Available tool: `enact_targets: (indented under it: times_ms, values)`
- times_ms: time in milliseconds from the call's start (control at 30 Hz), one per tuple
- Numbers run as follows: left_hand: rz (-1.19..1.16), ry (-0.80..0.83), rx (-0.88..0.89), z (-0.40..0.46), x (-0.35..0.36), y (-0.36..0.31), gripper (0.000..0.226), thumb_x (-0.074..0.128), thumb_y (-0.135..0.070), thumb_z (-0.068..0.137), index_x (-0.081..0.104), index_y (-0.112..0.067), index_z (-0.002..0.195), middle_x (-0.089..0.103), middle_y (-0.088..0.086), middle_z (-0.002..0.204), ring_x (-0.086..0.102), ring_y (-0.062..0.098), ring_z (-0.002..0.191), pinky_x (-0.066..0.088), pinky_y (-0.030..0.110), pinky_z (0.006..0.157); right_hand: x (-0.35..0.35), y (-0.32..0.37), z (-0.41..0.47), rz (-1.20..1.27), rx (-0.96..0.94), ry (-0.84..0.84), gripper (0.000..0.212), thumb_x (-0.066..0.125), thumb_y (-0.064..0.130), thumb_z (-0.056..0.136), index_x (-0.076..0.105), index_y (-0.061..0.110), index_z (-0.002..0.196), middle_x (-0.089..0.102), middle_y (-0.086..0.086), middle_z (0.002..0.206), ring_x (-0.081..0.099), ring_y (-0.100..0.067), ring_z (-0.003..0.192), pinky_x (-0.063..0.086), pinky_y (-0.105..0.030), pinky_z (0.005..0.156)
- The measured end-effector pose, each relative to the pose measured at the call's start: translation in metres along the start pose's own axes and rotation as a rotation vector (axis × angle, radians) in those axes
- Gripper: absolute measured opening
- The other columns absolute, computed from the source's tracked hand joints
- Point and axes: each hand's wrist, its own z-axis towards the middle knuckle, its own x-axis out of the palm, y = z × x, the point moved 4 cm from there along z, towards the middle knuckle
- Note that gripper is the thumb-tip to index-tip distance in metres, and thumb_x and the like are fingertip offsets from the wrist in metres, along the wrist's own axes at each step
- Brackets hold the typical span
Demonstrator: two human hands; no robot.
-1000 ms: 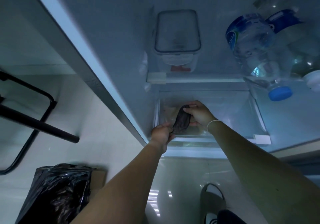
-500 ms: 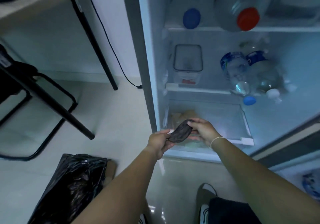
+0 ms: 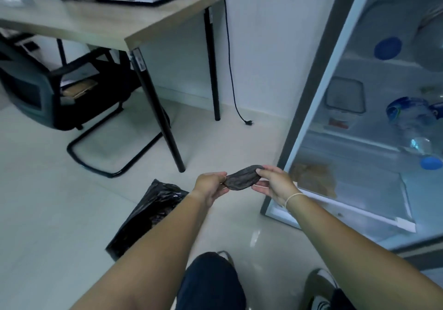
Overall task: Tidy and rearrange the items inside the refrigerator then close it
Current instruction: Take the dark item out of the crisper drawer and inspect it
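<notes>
Held item: a dark, wrinkled, limp oblong piece (image 3: 242, 177) hangs between my two hands, out in front of the open refrigerator and above the pale tiled floor (image 3: 72, 213); I cannot tell what it is.
Left hand: my left hand (image 3: 211, 186) pinches its left end between thumb and fingers.
Right hand: my right hand (image 3: 275, 185), a thin band on the wrist, pinches its right end, the other fingers loosely spread.
Room to move: bare floor lies under and ahead of the piece; a crumpled black plastic bag (image 3: 148, 213) sits just below my left forearm.
Refrigerator: the grey-framed open refrigerator (image 3: 318, 74) stands just right of my right hand, its frame edge near my knuckles.
Inside: a clear bottom drawer (image 3: 374, 197) with brownish contents at its left; above it a clear lidded box (image 3: 345, 96) with a red label too blurred to read, and clear bottles with blue caps (image 3: 414, 127) lying on their sides.
Left side: a wooden table with black legs (image 3: 134, 29), a dark chair (image 3: 43, 94) beneath it, a black cord (image 3: 229, 58) ending unplugged on the floor.
</notes>
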Motion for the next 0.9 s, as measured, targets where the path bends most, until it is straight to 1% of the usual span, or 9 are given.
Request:
enact_targets:
  times_ms: [100,267,367,467,600,667,767,833,900]
  values:
    - [-0.047,-0.08,0.002,0.006,-0.048,0.001,0.028,0.049,0.001,0.093,0.057,0.005,0.12,0.061,0.005,0.079,0.058,0.015,0.068,0.053,0.016,0.056,0.046,-0.015,0.007,-0.062,0.023,0.051,0.012,0.055,0.003,0.091,0.053,0.014,0.086,0.058,-0.01,0.09,0.057,-0.024,0.074,0.056,-0.036,0.073]
    - [-0.11,-0.196,-0.035,0.018,-0.119,0.014,0.028,0.047,0.0,0.094,0.057,0.005,0.12,0.06,0.004,0.078,0.056,0.013,0.067,0.053,0.015,0.051,0.109,-0.049,0.02,-0.172,0.086,0.122,0.012,0.053,0.003,0.092,0.054,0.014,0.086,0.058,-0.007,0.085,0.057,-0.021,0.071,0.058,-0.031,0.065]
    - [-0.136,-0.257,-0.067,0.03,-0.156,0.029,0.028,0.047,-0.001,0.095,0.058,0.002,0.12,0.06,0.004,0.078,0.055,0.013,0.067,0.051,0.021,0.064,0.14,-0.075,0.032,-0.244,0.131,0.157,0.009,0.052,0.004,0.093,0.054,0.01,0.098,0.058,-0.006,0.082,0.056,-0.019,0.068,0.057,-0.027,0.061]
    - [-0.168,-0.31,-0.123,0.045,-0.188,0.05,0.028,0.047,-0.001,0.095,0.058,0.002,0.12,0.06,0.005,0.079,0.055,0.014,0.068,0.051,0.028,0.077,0.163,-0.101,0.048,-0.322,0.178,0.174,0.02,0.051,0.004,0.093,0.053,0.009,0.112,0.057,-0.006,0.083,0.054,-0.016,0.064,0.057,-0.024,0.056]
    - [-0.197,-0.358,-0.179,0.062,-0.215,0.074,0.026,0.048,-0.001,0.094,0.061,0.0,0.117,0.061,0.005,0.081,0.056,0.013,0.069,0.051,0.022,0.067,0.18,-0.129,0.068,-0.428,0.236,0.174,0.027,0.053,0.006,0.092,0.054,0.005,0.119,0.057,-0.009,0.089,0.054,-0.016,0.066,0.057,-0.024,0.054]
    - [-0.218,-0.375,-0.194,0.07,-0.224,0.084,0.025,0.048,-0.002,0.094,0.062,0.0,0.115,0.061,0.003,0.081,0.057,0.013,0.069,0.052,0.02,0.063,0.184,-0.139,0.075,-0.465,0.257,0.181,0.033,0.052,0.007,0.093,0.052,0.003,0.126,0.056,-0.01,0.094,0.056,-0.016,0.069,0.058,-0.027,0.058]
    - [-0.277,-0.402,-0.213,0.081,-0.234,0.096,0.022,0.048,-0.002,0.094,0.063,-0.002,0.11,0.061,0.003,0.084,0.057,0.012,0.072,0.051,0.021,0.066,0.193,-0.151,0.085,-0.468,0.297,0.202,0.036,0.05,0.006,0.094,0.049,0.002,0.13,0.055,-0.007,0.089,0.058,-0.022,0.081,0.056,-0.038,0.077]
    - [-0.316,-0.429,-0.226,0.085,-0.241,0.103,0.016,0.049,-0.002,0.094,0.064,-0.005,0.096,0.061,0.005,0.089,0.058,0.012,0.074,0.05,0.021,0.068,0.198,-0.157,0.09,-0.484,0.314,0.209,0.037,0.049,0.006,0.095,0.048,0.002,0.132,0.055,-0.012,0.1,0.056,-0.028,0.095,0.053,-0.039,0.082]
    - [-0.337,-0.463,-0.234,0.088,-0.249,0.11,0.015,0.05,-0.003,0.093,0.063,-0.007,0.087,0.061,0.005,0.088,0.058,0.012,0.073,0.052,0.019,0.061,0.204,-0.163,0.092,-0.5,0.326,0.216,0.039,0.05,0.006,0.095,0.048,0.001,0.133,0.054,-0.016,0.112,0.055,-0.031,0.103,0.052,-0.04,0.082]
